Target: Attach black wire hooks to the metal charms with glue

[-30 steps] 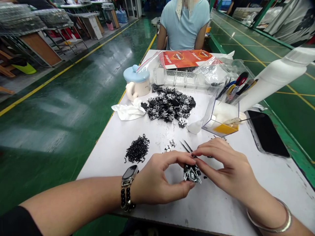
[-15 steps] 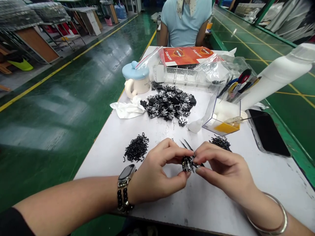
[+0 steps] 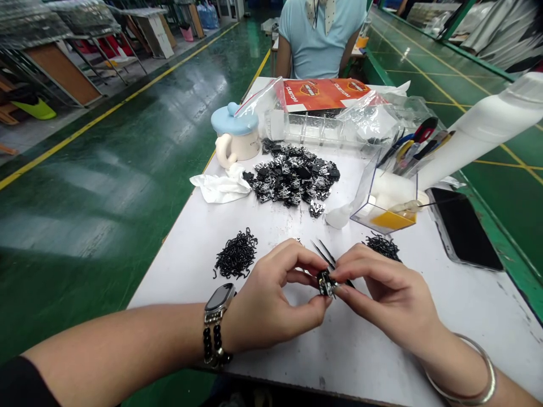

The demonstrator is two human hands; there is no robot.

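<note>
Between the fingertips of my left hand (image 3: 275, 288), thumb below and forefinger above, is a small black-and-silver part (image 3: 326, 284). My right hand (image 3: 390, 299) pinches at the right side of the same part, and its fingertips hide some of it. Black tweezers (image 3: 326, 253) point away from me just behind the fingers; whether they lie on the table or touch the right hand I cannot tell. Left of my hands lies a pile of small bent black pieces (image 3: 236, 254). A similar pile (image 3: 383, 247) is partly hidden behind the right hand.
Farther back on the white table (image 3: 178, 282) is a heap of black-and-silver parts (image 3: 294, 175). Around it are a lidded mug (image 3: 237, 138), a crumpled tissue (image 3: 223, 185), a clear tool holder (image 3: 384, 198), a white bottle (image 3: 483, 127) and a phone (image 3: 464, 229). A person (image 3: 320, 45) sits beyond.
The small part has turned slightly between my fingertips, and my right fingertips have shifted a little toward it. Both hands otherwise stay in nearly the same place.
</note>
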